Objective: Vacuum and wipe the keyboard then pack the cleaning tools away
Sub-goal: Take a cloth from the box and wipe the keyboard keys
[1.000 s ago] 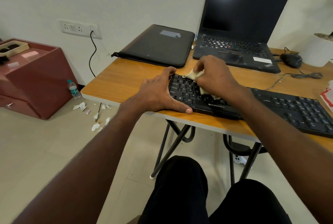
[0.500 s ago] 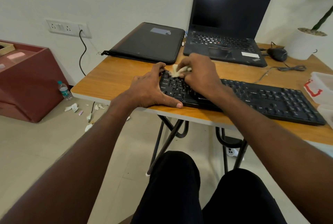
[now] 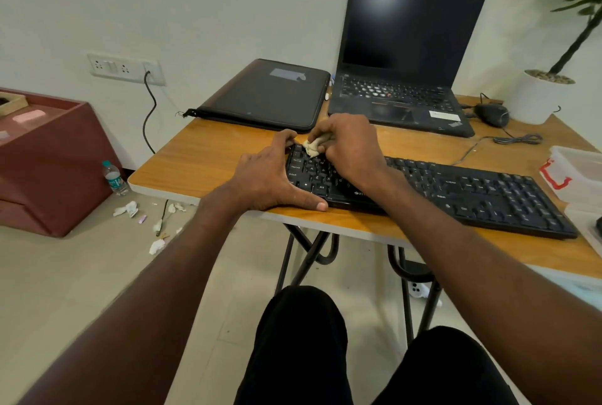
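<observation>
Wipe step underway — far-left corner of keyboard (image 3: pixel 423 189).
R hand (image 3: pixel 350 147) pinched a bunched cloth (image 3: pixel 313 147) on the top-left keys; L hand (image 3: pixel 272 176) lay flat w/ straight fingers, bracing the kbd's left end on the table (image 3: pixel 202 160). Judged approx. mid-task: rest of keys unwiped, pack-away not started, vacuum not in view.
</observation>
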Available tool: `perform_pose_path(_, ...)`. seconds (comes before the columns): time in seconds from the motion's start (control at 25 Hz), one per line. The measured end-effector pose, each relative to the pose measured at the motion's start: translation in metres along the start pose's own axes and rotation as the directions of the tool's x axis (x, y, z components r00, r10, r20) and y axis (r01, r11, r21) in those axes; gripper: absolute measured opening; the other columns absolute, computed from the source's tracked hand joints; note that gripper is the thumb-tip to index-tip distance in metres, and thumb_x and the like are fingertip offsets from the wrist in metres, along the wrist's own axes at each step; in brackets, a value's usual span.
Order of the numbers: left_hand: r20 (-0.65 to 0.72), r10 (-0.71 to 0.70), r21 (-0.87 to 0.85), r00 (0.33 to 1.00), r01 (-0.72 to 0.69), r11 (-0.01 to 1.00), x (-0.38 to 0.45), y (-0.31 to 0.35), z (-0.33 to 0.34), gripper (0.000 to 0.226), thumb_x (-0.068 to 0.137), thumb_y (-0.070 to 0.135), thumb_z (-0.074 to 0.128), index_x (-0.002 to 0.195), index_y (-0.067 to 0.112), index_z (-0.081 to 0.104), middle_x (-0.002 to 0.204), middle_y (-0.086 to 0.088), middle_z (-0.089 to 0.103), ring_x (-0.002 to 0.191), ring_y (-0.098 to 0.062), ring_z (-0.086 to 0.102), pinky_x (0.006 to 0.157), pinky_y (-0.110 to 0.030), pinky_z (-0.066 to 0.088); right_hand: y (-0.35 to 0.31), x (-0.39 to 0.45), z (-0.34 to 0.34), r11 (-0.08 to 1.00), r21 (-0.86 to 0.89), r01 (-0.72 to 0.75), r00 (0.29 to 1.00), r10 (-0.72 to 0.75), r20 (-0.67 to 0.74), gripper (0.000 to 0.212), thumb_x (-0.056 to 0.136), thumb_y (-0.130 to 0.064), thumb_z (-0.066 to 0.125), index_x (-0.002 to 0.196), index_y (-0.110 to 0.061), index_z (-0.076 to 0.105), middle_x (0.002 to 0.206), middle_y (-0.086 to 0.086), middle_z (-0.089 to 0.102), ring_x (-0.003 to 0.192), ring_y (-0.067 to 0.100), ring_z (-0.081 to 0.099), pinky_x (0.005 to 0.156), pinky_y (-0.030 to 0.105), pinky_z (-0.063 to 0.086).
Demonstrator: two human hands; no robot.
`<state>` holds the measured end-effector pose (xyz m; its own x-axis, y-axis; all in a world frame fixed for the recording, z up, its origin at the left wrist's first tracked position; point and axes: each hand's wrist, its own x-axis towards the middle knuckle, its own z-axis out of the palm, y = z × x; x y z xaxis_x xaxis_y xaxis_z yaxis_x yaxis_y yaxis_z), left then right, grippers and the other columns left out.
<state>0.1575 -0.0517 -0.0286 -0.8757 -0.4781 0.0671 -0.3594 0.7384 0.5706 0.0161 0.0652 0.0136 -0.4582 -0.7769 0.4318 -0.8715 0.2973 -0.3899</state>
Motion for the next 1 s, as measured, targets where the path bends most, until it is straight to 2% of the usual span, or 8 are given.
perform_pose_path(0.12, 0.002, 0.001, 0.008, 1.000, -0.001, 1.000, 0.002, -0.003, 0.001, 0.149, 0.038, 0.095, 0.079, 0.158, 0.035, 0.013, 0.163, 0.006, 0.042, 0.147, -0.020, 0.043, 0.121, -0.047, 0.022, 0.005, 0.004, -0.006, 0.997, -0.077, 0.012, 0.997, -0.005, 0.080, 0.029, 0.086, 0.002, 0.070, 0.099, -0.021, 0.081, 0.097, -0.003, 0.075, 0.085, 0.007, 0.068, 0.088, 0.031, 0.059)
perform_pose_path(0.32, 0.006, -0.001, 0.019, 1.000, 0.001, 1.000, 0.005, -0.003, 0.003, 0.151, 0.033, 0.099, 0.071, 0.157, 0.034, 0.015, 0.161, 0.006, 0.044, 0.146, -0.020, 0.044, 0.119, -0.046, 0.022, 0.009, 0.009, -0.012, 0.934, -0.356, -0.037, 0.992, 0.077, 0.099, 0.022, 0.088, -0.009, 0.072, 0.104, -0.022, 0.079, 0.106, 0.005, 0.074, 0.095, 0.023, 0.068, 0.085, 0.036, 0.057)
perform_pose_path(0.44, 0.000, 0.009, 0.031, 1.000, -0.009, 0.999, 0.004, -0.003, 0.002, 0.149, 0.038, 0.096, 0.075, 0.158, 0.033, 0.014, 0.161, 0.005, 0.045, 0.146, -0.021, 0.044, 0.120, -0.048, 0.024, -0.012, 0.014, 0.007, 0.956, -0.289, 0.057, 0.997, -0.037, 0.072, 0.023, 0.087, -0.010, 0.075, 0.108, -0.021, 0.078, 0.108, 0.004, 0.070, 0.100, 0.022, 0.065, 0.085, 0.032, 0.052)
perform_pose_path(0.6, -0.010, 0.020, 0.014, 1.000, -0.020, 1.000, 0.004, -0.005, 0.002, 0.148, 0.045, 0.091, 0.081, 0.160, 0.031, 0.008, 0.164, 0.006, 0.041, 0.149, -0.022, 0.042, 0.122, -0.051, 0.024, -0.019, 0.023, 0.013, 0.990, -0.100, 0.098, 0.989, -0.085, 0.124, 0.023, 0.083, -0.008, 0.077, 0.101, -0.022, 0.080, 0.098, -0.001, 0.069, 0.093, 0.017, 0.064, 0.076, 0.029, 0.050)
perform_pose_path(0.76, 0.017, 0.006, 0.004, 1.000, -0.006, 1.000, 0.004, -0.003, 0.000, 0.158, 0.041, 0.090, 0.081, 0.163, 0.031, 0.001, 0.170, 0.006, 0.032, 0.154, -0.023, 0.034, 0.126, -0.053, 0.019, 0.001, 0.020, -0.014, 0.964, -0.264, 0.024, 0.979, 0.031, 0.202, 0.018, 0.085, -0.008, 0.076, 0.093, -0.023, 0.080, 0.096, -0.003, 0.069, 0.089, 0.015, 0.063, 0.078, 0.029, 0.051)
perform_pose_path(0.84, 0.021, -0.006, 0.001, 1.000, 0.006, 1.000, 0.004, -0.003, 0.000, 0.158, 0.039, 0.089, 0.079, 0.163, 0.031, 0.002, 0.171, 0.005, 0.031, 0.154, -0.024, 0.034, 0.126, -0.054, 0.018, 0.010, 0.017, -0.019, 0.941, -0.335, -0.053, 0.982, 0.111, 0.156, 0.019, 0.087, -0.006, 0.074, 0.096, -0.022, 0.080, 0.101, 0.001, 0.073, 0.092, 0.018, 0.067, 0.080, 0.031, 0.053)
perform_pose_path(0.92, 0.026, -0.005, 0.002, 1.000, 0.005, 1.000, 0.003, -0.001, 0.000, 0.158, 0.038, 0.090, 0.078, 0.163, 0.031, 0.003, 0.171, 0.005, 0.031, 0.154, -0.024, 0.034, 0.126, -0.055, 0.018, 0.007, 0.015, -0.012, 0.946, -0.318, -0.055, 0.991, 0.091, 0.101, 0.019, 0.088, -0.008, 0.074, 0.101, -0.021, 0.080, 0.105, 0.003, 0.074, 0.096, 0.019, 0.068, 0.086, 0.032, 0.054)
perform_pose_path(1.0, 0.029, -0.004, 0.004, 1.000, 0.004, 1.000, 0.003, -0.001, -0.001, 0.159, 0.038, 0.090, 0.078, 0.164, 0.030, 0.002, 0.171, 0.005, 0.031, 0.155, -0.024, 0.033, 0.126, -0.055, 0.018, -0.005, 0.015, 0.004, 0.983, -0.180, -0.024, 0.998, 0.035, 0.057, 0.019, 0.088, -0.011, 0.075, 0.104, -0.022, 0.079, 0.105, -0.001, 0.073, 0.097, 0.016, 0.066, 0.085, 0.027, 0.051)
